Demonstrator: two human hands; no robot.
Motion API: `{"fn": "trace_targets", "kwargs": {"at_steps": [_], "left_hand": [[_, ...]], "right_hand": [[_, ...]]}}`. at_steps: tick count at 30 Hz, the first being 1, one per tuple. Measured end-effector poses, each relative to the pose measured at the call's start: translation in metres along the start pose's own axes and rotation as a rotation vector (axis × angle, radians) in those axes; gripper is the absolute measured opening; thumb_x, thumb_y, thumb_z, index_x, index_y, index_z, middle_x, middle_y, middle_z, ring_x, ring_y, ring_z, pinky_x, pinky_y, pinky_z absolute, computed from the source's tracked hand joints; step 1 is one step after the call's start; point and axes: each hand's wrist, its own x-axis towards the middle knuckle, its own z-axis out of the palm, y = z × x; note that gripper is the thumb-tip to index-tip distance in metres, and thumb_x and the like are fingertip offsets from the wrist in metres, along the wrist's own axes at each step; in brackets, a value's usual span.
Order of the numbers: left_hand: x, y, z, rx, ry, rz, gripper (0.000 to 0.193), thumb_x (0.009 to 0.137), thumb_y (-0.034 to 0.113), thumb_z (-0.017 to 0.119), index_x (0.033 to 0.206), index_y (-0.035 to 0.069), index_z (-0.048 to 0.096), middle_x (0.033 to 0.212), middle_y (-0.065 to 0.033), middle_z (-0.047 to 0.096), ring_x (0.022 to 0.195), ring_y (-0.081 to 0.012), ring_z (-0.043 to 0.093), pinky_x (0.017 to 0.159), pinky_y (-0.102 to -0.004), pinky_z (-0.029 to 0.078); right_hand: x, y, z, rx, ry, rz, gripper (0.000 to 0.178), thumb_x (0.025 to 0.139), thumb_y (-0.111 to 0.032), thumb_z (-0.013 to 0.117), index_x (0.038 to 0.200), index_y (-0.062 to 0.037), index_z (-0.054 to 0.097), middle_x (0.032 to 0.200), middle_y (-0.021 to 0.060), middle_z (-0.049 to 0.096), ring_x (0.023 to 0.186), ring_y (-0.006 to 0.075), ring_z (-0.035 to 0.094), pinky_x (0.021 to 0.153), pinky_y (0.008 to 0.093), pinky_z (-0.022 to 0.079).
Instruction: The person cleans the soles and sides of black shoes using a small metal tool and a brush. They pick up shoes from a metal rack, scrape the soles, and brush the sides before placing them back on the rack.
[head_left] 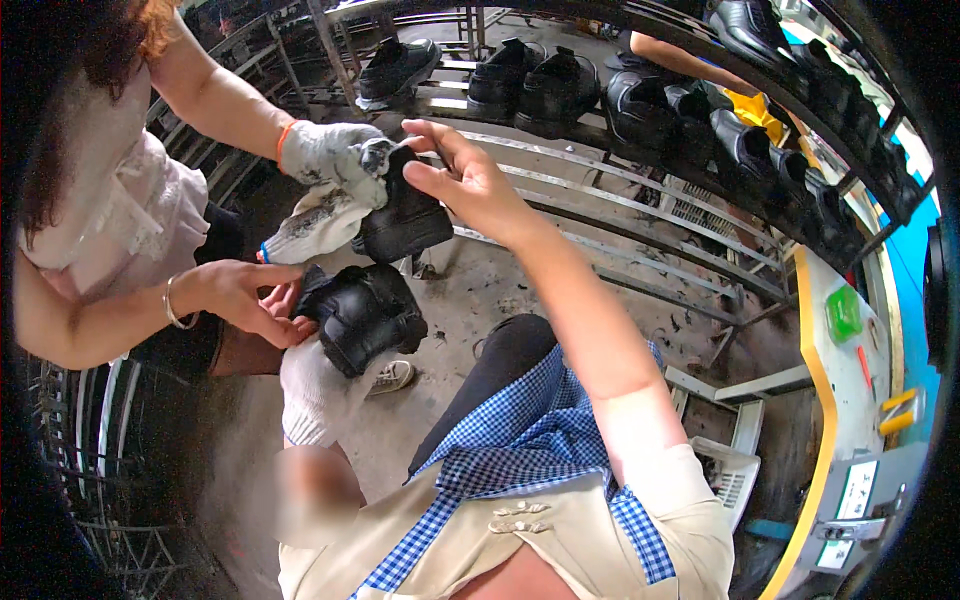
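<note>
My left hand (pixel 322 388), in a white knit glove, is closed on a black shoe (pixel 362 318) at left of centre; the shoe hides most of its fingers. A co-worker's bare hand (pixel 245 300) reaches to the near side of that shoe. Above it, a second black shoe (pixel 405 222) hangs from the co-worker's other hand (pixel 335 155), which wears a stained grey-white glove. My bare right hand (pixel 475 185) reaches across to this second shoe's upper edge. Its thumb and fingers are at that edge, apparently gripping it.
Metal racks with several black shoes (pixel 560 88) curve across the back and right. A yellow-edged bench (pixel 815 370) on the right bears a green container (pixel 843 313). A white plastic crate (pixel 735 480) sits low at right. The co-worker stands close on my left.
</note>
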Motion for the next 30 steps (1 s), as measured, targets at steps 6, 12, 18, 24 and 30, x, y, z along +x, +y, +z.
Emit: {"fn": "trace_targets", "kwargs": {"at_steps": [6,12,18,24,30], "left_hand": [[0.001,-0.002,-0.005,-0.098,0.332,-0.052,0.031,0.073,0.009,0.077,0.103,0.005,0.072,0.103,-0.0085,0.073,0.096,-0.0236,0.069,0.09,-0.0328,0.049],[0.012,-0.013,0.006,0.091,1.152,0.16,0.049,0.078,0.013,0.076,0.12,-0.003,0.057,0.11,-0.0099,0.063,0.1,-0.0203,0.059,0.095,-0.0316,0.043],[-0.002,-0.006,0.036,-0.186,0.918,0.511,0.05,0.087,0.027,0.063,0.125,-0.005,0.054,0.121,-0.0146,0.059,0.111,-0.0261,0.055,0.101,-0.0374,0.038],[0.031,0.018,0.069,-0.813,0.082,0.081,0.059,0.095,0.042,0.05,0.13,-0.005,0.051,0.129,-0.0165,0.055,0.12,-0.0276,0.051,0.105,-0.0396,0.036],[0.063,0.028,0.104,-1.449,-0.734,-0.333,0.036,0.082,0.019,0.076,0.11,-0.001,0.065,0.097,-0.0031,0.068,0.087,-0.0107,0.061,0.081,-0.0246,0.048]], "right_hand": [[0.002,0.013,0.009,-0.181,0.097,-0.147,0.054,0.088,-0.049,0.066,0.115,-0.0062,0.048,0.083,0.0038,0.056,0.071,0.0097,0.051,0.069,0.0265,0.045],[-0.017,0.006,0.023,-0.017,0.126,-0.096,0.039,0.091,-0.032,0.069,0.111,-0.0084,0.045,0.074,-0.0018,0.051,0.067,0.0069,0.045,0.062,0.0243,0.04],[-0.045,-0.002,0.015,0.017,0.158,-0.079,0.031,0.091,-0.023,0.07,0.104,-0.0091,0.046,0.084,-0.0022,0.05,0.076,0.005,0.045,0.069,0.0221,0.04],[-0.089,-0.018,-0.018,0.084,0.066,0.123,0.031,0.09,-0.025,0.072,0.101,-0.0108,0.047,0.084,-0.0054,0.046,0.077,0.0039,0.045,0.072,0.0207,0.041],[-0.125,-0.007,-0.044,0.064,-0.024,0.301,0.032,0.087,-0.021,0.073,0.109,-0.0093,0.054,0.081,-0.0059,0.048,0.076,0.0029,0.044,0.068,0.0203,0.038]]}}
